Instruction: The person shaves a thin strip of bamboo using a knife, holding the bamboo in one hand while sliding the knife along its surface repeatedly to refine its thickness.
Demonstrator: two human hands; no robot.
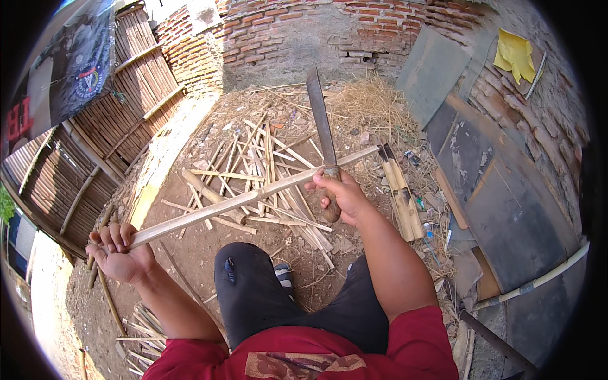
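A long pale bamboo strip (253, 195) slants across in front of me, its left end lower and nearer than its right. My left hand (123, 253) is closed round that near left end. In my right hand (342, 197) is a machete (322, 114), gripped by its wooden handle with the dark blade pointing up and away. The machete crosses the strip close to its right part, and my right fingers are at the strip there; whether they also press on it I cannot tell. Beyond and below lies a heap of split bamboo pieces (272, 158) on the dirt.
A thicker bamboo pole (212, 195) lies in the heap. Split bamboo halves (398, 190) lie to the right. Dark boards (500, 190) lean against the right wall. A brick wall (285, 44) closes the far side, a bamboo fence (136, 88) the left. More strips (144, 335) lie near left.
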